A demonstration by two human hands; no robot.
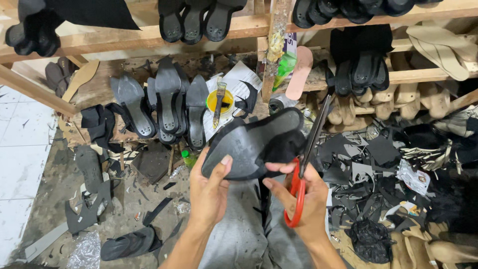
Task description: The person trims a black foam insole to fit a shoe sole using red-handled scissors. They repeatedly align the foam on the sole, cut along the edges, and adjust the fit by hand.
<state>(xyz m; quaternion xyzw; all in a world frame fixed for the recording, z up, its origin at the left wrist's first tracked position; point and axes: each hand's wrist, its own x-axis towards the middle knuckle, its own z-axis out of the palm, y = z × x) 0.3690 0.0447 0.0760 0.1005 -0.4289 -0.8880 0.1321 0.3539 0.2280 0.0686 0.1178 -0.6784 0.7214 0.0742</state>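
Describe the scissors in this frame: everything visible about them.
The scissors have red loop handles, plastic by the look, and long dark metal blades. The right hand holds them, fingers through the loops, blades pointing up and slightly right, away from the person. The blades look nearly closed and lie along the right edge of the black shoe sole, which the left hand holds from below; I cannot tell whether material sits between them. Behind the tips is a cluttered wooden shelf.
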